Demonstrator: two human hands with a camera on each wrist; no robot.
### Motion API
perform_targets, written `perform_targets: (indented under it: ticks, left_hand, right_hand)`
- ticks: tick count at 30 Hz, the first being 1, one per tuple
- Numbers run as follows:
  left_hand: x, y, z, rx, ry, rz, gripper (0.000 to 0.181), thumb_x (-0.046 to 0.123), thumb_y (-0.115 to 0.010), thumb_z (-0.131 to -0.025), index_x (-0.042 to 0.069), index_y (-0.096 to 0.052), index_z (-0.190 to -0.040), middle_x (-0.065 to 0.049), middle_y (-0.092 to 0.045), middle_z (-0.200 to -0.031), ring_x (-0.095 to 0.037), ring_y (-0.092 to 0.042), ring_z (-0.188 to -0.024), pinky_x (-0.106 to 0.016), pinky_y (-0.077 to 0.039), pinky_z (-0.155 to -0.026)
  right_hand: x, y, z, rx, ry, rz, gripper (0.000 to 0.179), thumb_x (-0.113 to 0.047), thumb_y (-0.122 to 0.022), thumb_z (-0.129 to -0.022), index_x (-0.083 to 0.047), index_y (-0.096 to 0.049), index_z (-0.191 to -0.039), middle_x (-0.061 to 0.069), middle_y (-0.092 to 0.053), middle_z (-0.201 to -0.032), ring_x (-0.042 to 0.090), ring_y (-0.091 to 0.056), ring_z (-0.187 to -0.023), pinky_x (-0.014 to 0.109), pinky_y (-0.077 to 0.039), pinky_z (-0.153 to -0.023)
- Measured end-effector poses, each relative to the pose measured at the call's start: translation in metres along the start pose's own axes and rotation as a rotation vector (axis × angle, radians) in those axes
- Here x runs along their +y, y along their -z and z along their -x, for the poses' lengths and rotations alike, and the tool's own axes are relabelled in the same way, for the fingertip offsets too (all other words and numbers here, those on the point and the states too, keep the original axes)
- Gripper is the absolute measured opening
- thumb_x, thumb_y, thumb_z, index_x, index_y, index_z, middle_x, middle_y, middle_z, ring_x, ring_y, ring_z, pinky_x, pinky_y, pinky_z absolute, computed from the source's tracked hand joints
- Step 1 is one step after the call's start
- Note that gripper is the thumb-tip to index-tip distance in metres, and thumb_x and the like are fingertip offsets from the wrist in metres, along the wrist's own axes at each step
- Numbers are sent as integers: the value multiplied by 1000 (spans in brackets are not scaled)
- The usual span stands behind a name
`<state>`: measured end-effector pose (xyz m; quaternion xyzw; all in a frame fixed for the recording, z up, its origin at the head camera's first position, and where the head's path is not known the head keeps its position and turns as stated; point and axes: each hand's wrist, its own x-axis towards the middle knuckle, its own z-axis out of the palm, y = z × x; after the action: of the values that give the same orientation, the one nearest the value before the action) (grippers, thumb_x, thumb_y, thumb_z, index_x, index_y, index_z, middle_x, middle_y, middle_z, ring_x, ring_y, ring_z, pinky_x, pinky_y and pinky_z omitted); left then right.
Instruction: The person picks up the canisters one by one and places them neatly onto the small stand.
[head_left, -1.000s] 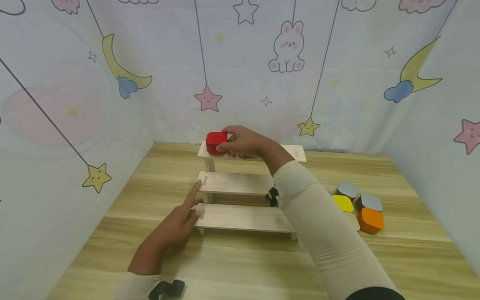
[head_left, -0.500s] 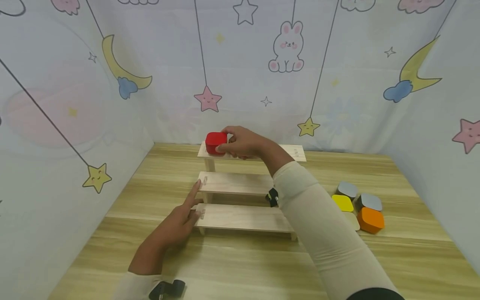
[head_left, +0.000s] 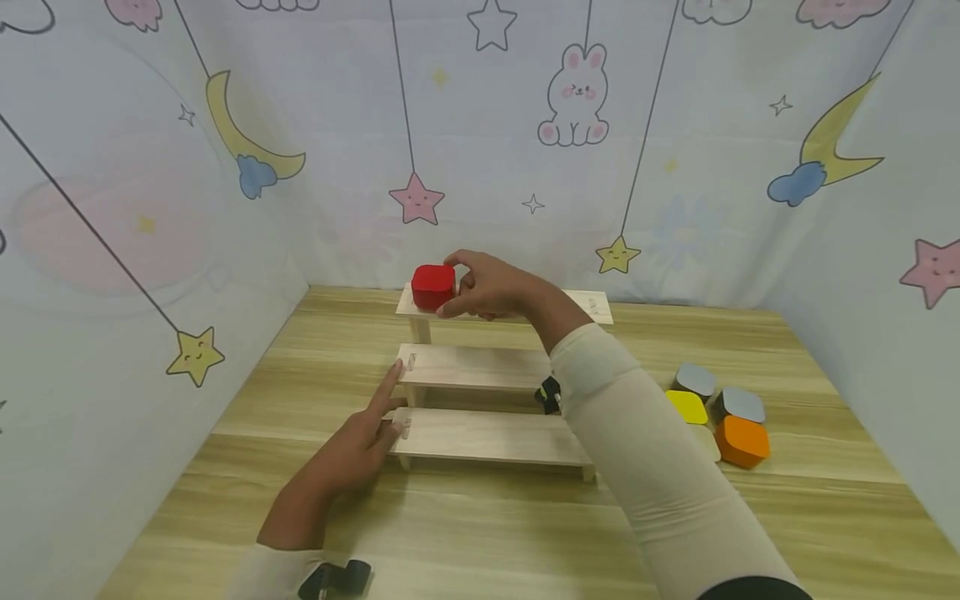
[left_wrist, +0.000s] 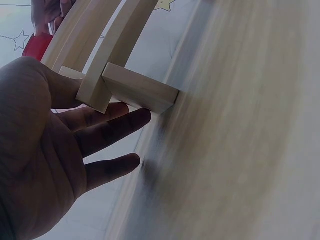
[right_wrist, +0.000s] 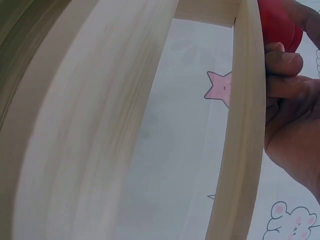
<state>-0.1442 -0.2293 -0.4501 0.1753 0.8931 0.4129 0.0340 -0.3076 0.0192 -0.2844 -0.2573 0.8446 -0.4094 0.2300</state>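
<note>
A red rounded block (head_left: 433, 288) stands on the left end of the top shelf (head_left: 592, 307) of a three-step wooden rack. My right hand (head_left: 491, 287) is at the block's right side, thumb and forefinger spread apart around its near right edge; whether they still touch it is hard to tell. In the right wrist view, the red block (right_wrist: 280, 25) shows partly beyond the shelf edge, near the fingers. My left hand (head_left: 360, 446) touches the left ends of the middle shelf (head_left: 472, 367) and bottom shelf (head_left: 487, 436). In the left wrist view its fingers (left_wrist: 107, 175) extend fairly straight.
On the table right of the rack sit an orange block (head_left: 742, 442), a yellow block (head_left: 686, 407), a cream block (head_left: 705, 442) partly behind my sleeve, and two grey blocks (head_left: 694, 379). A patterned cloth wall (head_left: 495, 167) rises behind the rack.
The thumb and forefinger of my right hand have spread, the thumb slipping down off the red block's front. The block stays on the top shelf. My left hand has not moved.
</note>
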Motion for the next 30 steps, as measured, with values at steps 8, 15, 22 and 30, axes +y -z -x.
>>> perform_targets:
  ticks: [8,15,22,30]
  left_hand:
    - [2,0,2,-1,16,0,86,5,-47,-114,29,5,-177,-33,-53,-160,-46,-71,-131,-67,-49,-118]
    - [1,-1,4,3,7,-12,85,5,-48,-114,26,5,-178,-33,-54,-159,-46,-72,-130,-67,-49,-117]
    - [0,1,0,17,-30,-24,86,4,-49,-113,26,4,-178,-33,-55,-159,-43,-74,-127,-65,-52,-115]
    - [-1,2,0,-1,-29,-7,85,5,-48,-114,26,5,-178,-35,-54,-159,-46,-72,-129,-66,-52,-115]
  right_hand:
    - [3,5,10,19,-14,45,101,-18,-87,-91,-21,-26,-172,7,-64,-92,17,-55,-66,28,-54,-63]
    - [8,13,40,50,-1,63,102,-15,-87,-92,-21,-25,-173,4,-60,-85,17,-51,-61,31,-51,-64]
    - [23,28,83,75,38,62,105,-18,-90,-91,-18,-24,-173,3,-57,-81,18,-49,-60,35,-50,-63]
    - [61,34,136,98,88,104,102,-25,-88,-95,-16,-23,-173,3,-56,-80,17,-52,-65,32,-50,-65]
